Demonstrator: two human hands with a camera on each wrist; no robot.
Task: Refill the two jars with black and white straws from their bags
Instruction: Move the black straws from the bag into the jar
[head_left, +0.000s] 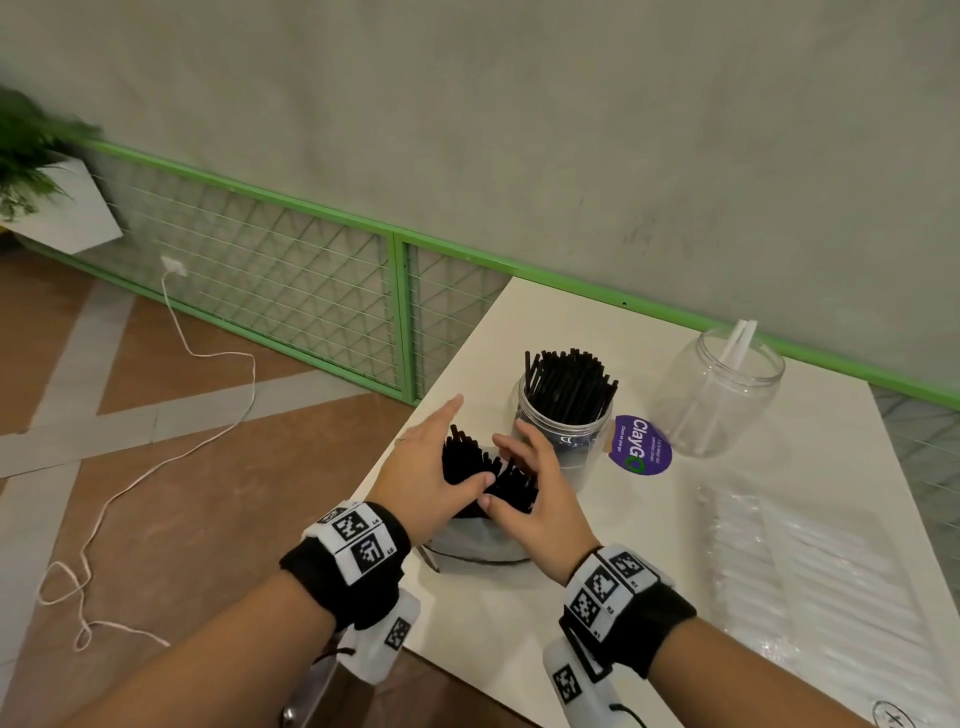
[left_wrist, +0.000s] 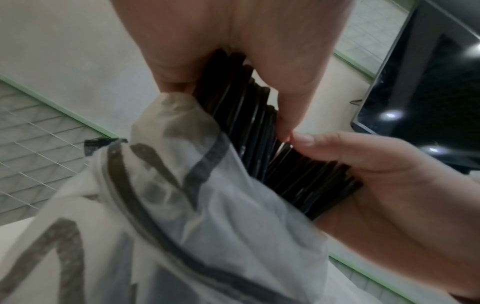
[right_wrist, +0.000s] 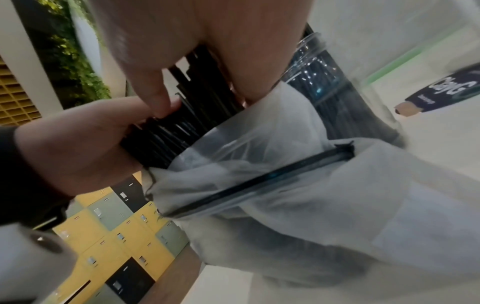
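Hands (head_left: 488, 483) gather black straws (head_left: 485, 470) at desk (head_left: 649, 525).
Left hand (head_left: 434, 467) and right hand (head_left: 535, 499), thumbs touching, clasp the bundle rising from its bag (head_left: 478, 545).

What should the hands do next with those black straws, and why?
Probably lift the bundle of black straws out of the bag and drop it into the nearby jar. Both the left hand and right hand already hold it, and that jar has black ones.

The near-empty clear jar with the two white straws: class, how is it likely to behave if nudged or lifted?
The clear jar looks like thin plastic and holds only two white straws, so it is probably very light and may slide or tip at a nudge. Its wall looks smooth, perhaps slippery. The straws lean loosely on the rim and would likely shift if it is lifted.
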